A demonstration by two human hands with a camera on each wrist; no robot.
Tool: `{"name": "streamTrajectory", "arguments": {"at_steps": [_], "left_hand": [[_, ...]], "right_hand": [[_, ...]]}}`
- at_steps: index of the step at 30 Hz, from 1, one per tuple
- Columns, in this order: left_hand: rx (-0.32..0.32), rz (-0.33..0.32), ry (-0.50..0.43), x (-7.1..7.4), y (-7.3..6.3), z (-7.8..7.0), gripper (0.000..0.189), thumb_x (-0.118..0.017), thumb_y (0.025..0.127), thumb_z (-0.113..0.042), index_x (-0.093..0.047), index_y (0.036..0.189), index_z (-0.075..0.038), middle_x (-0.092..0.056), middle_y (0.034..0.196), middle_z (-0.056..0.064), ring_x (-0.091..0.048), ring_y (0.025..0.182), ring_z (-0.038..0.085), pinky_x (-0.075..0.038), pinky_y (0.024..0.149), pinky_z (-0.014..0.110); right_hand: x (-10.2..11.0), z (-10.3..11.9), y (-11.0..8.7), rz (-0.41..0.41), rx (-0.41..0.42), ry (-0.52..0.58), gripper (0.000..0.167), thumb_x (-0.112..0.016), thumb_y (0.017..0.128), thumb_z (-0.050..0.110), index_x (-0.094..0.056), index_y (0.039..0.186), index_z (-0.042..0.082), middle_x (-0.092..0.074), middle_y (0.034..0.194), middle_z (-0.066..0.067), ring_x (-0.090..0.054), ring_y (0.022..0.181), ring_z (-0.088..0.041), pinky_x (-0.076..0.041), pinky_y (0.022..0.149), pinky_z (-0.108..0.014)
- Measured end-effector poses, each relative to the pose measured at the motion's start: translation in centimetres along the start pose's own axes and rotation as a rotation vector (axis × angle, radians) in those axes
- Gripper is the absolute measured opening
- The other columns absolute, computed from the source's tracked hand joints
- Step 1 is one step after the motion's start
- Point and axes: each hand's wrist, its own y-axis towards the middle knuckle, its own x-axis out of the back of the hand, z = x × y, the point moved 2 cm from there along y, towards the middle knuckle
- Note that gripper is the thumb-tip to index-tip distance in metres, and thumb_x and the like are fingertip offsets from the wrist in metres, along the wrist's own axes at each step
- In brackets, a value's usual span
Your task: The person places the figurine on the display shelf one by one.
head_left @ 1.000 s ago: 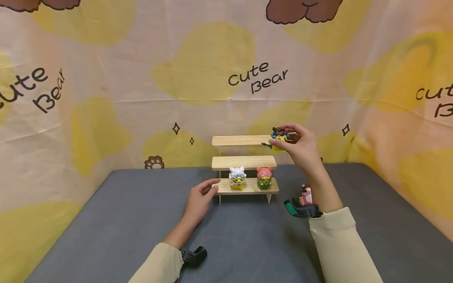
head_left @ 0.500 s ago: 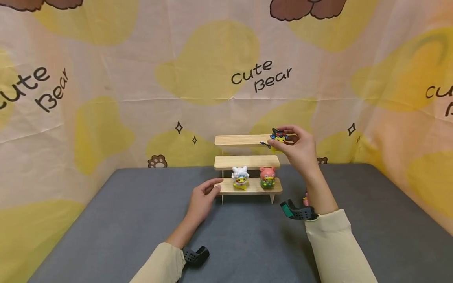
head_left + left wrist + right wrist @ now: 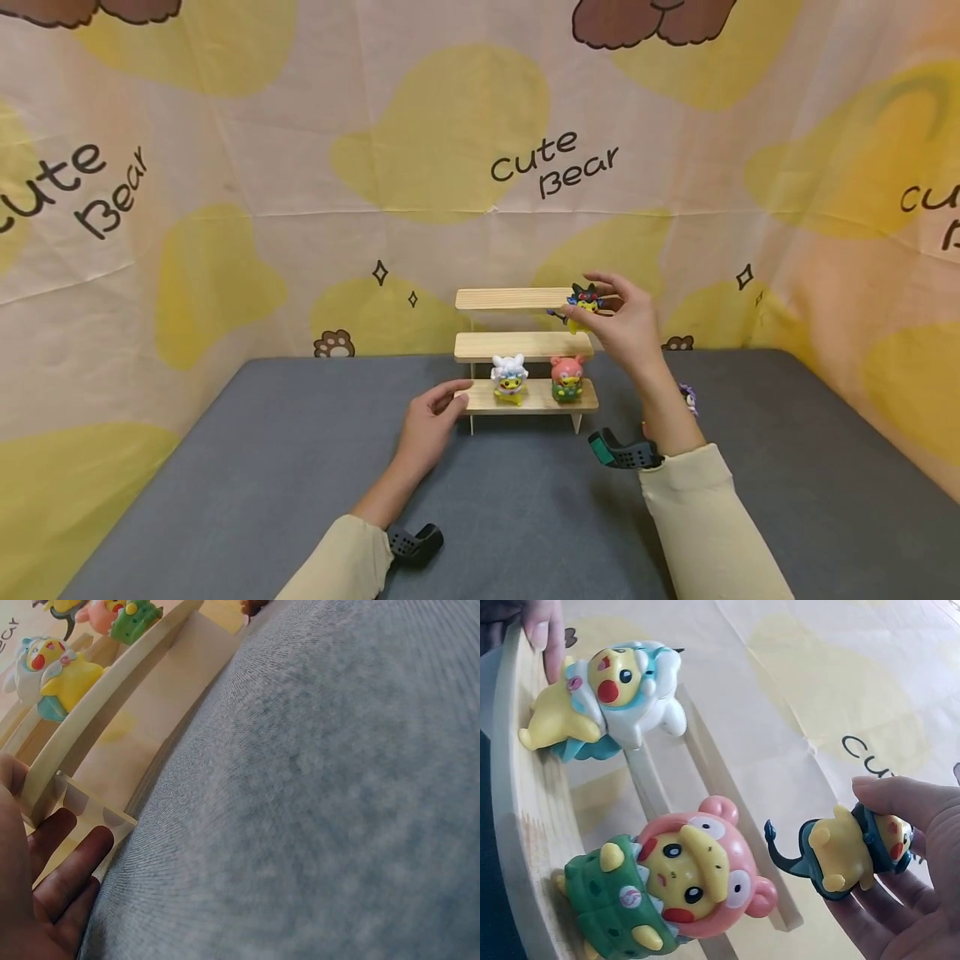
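Observation:
My right hand (image 3: 632,327) pinches a small yellow figurine (image 3: 838,851) with a dark hooded costume and a curled tail, between thumb and fingers. It is held upright in front of the right end of the top shelf, over the middle one. With thumb and fingers, my left hand (image 3: 424,423) grips the left end of the bottom shelf of a three-step wooden display stand (image 3: 536,403). On that shelf stand a white-hooded yellow figurine (image 3: 509,380) near the middle and a pink-hooded figurine (image 3: 567,380) in a green outfit at the right.
Behind my right wrist, a purple and white figure (image 3: 688,400) on the grey tabletop (image 3: 300,467) is mostly hidden. A printed cloth backdrop (image 3: 420,125) hangs close behind the stand. Each wrist wears a dark strap, such as the right strap (image 3: 626,452).
My right hand has brought the dark-costumed figurine slightly left and down, toward the middle shelf. The left hand keeps its grip on the stand. The head view has shifted a little.

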Motion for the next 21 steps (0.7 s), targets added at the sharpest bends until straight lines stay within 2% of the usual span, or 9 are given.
{"name": "streamTrajectory", "arguments": {"at_steps": [6, 12, 17, 21], "left_hand": [[-0.009, 0.003, 0.012, 0.0, -0.1, 0.1, 0.024, -0.068, 0.097, -0.021, -0.075, 0.12, -0.016, -0.074, 0.122, 0.008, -0.069, 0.105, 0.014, -0.051, 0.08, 0.022], [-0.012, 0.005, -0.002, -0.1, -0.1, 0.0, 0.023, -0.068, 0.097, -0.019, -0.076, 0.119, -0.016, -0.074, 0.122, 0.008, -0.066, 0.099, 0.01, -0.049, 0.077, 0.021], [-0.006, 0.001, 0.003, -0.1, 0.0, 0.2, 0.023, -0.068, 0.097, -0.02, -0.076, 0.119, -0.017, -0.073, 0.124, 0.008, -0.067, 0.102, 0.011, -0.05, 0.078, 0.021], [-0.007, 0.001, 0.002, 0.0, 0.0, 0.3, 0.023, -0.067, 0.098, -0.021, -0.075, 0.119, -0.017, -0.073, 0.124, 0.008, -0.067, 0.103, 0.012, -0.049, 0.08, 0.022]], "right_hand": [[-0.6, -0.7, -0.1, 0.035, -0.019, 0.0, 0.05, -0.084, 0.082, 0.019, -0.068, 0.128, 0.007, -0.067, 0.115, -0.019, -0.064, 0.101, -0.03, -0.049, 0.075, -0.016], [-0.7, -1.1, -0.2, 0.022, -0.031, -0.011, 0.045, -0.085, 0.082, 0.019, -0.068, 0.121, 0.003, -0.067, 0.111, -0.02, -0.064, 0.098, -0.031, -0.048, 0.072, -0.017], [-1.1, -1.6, -0.1, 0.024, -0.023, -0.029, 0.045, -0.085, 0.081, 0.018, -0.067, 0.119, 0.002, -0.067, 0.112, -0.019, -0.064, 0.101, -0.03, -0.048, 0.079, -0.021], [-1.7, -1.9, 0.0, 0.038, -0.015, -0.035, 0.045, -0.086, 0.08, 0.016, -0.066, 0.117, 0.002, -0.068, 0.11, -0.019, -0.064, 0.098, -0.029, -0.049, 0.08, -0.022]]}}
